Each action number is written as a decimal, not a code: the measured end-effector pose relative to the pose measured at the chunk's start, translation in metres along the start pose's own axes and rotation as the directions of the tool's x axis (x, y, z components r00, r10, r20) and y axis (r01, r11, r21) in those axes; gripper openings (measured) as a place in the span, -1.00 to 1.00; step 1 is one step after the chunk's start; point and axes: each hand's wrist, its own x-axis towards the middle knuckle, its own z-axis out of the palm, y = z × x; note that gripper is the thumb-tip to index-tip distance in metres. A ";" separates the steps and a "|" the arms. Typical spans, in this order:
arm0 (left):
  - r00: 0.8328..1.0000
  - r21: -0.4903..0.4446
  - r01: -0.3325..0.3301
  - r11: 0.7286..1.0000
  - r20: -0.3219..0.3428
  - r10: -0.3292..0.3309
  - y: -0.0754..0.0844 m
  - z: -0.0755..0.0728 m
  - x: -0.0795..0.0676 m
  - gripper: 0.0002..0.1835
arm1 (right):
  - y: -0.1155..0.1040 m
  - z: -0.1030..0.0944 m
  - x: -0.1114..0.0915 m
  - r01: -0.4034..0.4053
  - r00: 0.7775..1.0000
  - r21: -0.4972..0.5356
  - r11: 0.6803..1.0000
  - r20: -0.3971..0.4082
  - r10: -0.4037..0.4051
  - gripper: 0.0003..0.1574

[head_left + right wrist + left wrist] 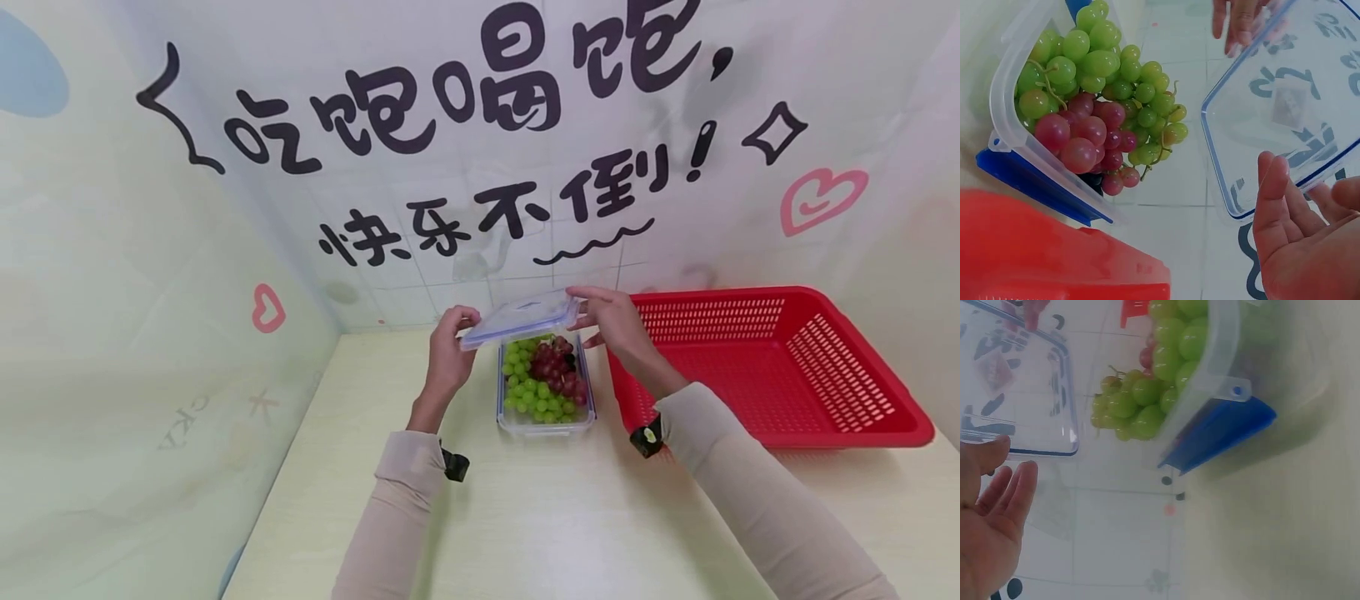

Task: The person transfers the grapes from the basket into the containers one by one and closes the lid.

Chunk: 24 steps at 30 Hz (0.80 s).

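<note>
A clear lid (525,313) with a blue seal is raised and tilted over a clear lidded-type food container (543,429). My left hand (450,354) holds the lid's left edge between thumb and fingers. At the opposite edge, my right hand (618,325) grips the lid, its fingers spread along the side. Inside the container lie green grapes (536,400) and red grapes (553,360), with a few dark ones partly hidden. Blue side latches (1222,434) hang folded outward in both wrist views. Lid and container are apart.
A large red plastic basket (720,358) stands right of the container, close to my right forearm. The pale tabletop (540,508) extends in front. Behind is a wall covering (420,292) with black lettering, and another covers the left side.
</note>
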 end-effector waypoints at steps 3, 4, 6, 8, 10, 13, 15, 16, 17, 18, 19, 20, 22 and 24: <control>1.000 -0.009 -0.014 1.000 0.023 0.014 -0.010 0.005 -0.007 -0.66 | 0.003 0.001 0.001 -0.024 1.000 -0.017 1.000 0.010 0.024 -0.40; 0.999 -0.002 -0.014 1.000 0.032 0.014 -0.013 0.007 -0.008 -0.65 | 0.003 0.001 0.000 -0.028 0.999 -0.037 0.999 0.014 0.029 -0.36; 0.999 0.018 -0.013 1.000 0.045 0.012 -0.018 0.011 -0.012 -0.66 | 0.005 0.003 -0.001 -0.029 0.999 -0.085 0.996 0.020 0.031 -0.31; 0.998 0.041 0.000 0.999 0.061 -0.002 -0.023 0.014 -0.016 -0.67 | 0.006 0.005 -0.002 -0.026 0.999 -0.132 0.991 0.027 0.030 -0.31; 0.997 0.057 0.014 0.998 0.071 -0.017 -0.028 0.018 -0.019 -0.68 | 0.008 0.007 -0.003 -0.033 0.999 -0.157 0.987 0.034 0.039 -0.32; 0.996 0.068 0.023 0.997 0.084 -0.028 -0.036 0.023 -0.025 -0.65 | 0.011 0.010 -0.003 -0.053 0.997 -0.167 0.985 0.047 0.062 -0.34; 0.994 0.093 0.025 0.995 0.102 -0.035 -0.040 0.026 -0.029 -0.59 | 0.013 0.012 -0.002 -0.065 0.995 -0.164 0.984 0.058 0.076 -0.34; 0.993 0.114 0.019 0.993 0.114 -0.032 -0.042 0.026 -0.031 -0.55 | 0.014 0.013 -0.002 -0.072 0.995 -0.166 0.984 0.058 0.082 -0.35; 0.991 0.138 0.021 0.990 0.129 -0.039 -0.043 0.027 -0.032 -0.51 | 0.014 0.015 -0.002 -0.080 0.994 -0.166 0.983 0.056 0.090 -0.35; 0.989 0.160 0.020 0.987 0.144 -0.044 -0.044 0.028 -0.034 -0.48 | 0.015 0.016 -0.002 -0.091 0.994 -0.166 0.982 0.048 0.100 -0.36; 0.986 0.181 0.023 0.983 0.160 -0.053 -0.045 0.028 -0.035 -0.44 | 0.015 0.018 -0.002 -0.101 0.993 -0.169 0.980 0.040 0.109 -0.36; 0.983 0.192 0.024 0.981 0.172 -0.058 -0.046 0.029 -0.036 -0.41 | 0.015 0.020 -0.002 -0.110 0.993 -0.176 0.978 0.027 0.117 -0.36; 0.981 0.201 0.023 0.979 0.185 -0.061 -0.048 0.029 -0.039 -0.37 | 0.016 0.026 -0.003 -0.141 0.990 -0.178 0.974 0.001 0.143 -0.33; 0.979 0.203 0.010 0.979 0.197 -0.051 -0.050 0.029 -0.040 -0.36 | 0.018 0.032 -0.003 -0.177 0.984 -0.180 0.968 -0.028 0.175 -0.28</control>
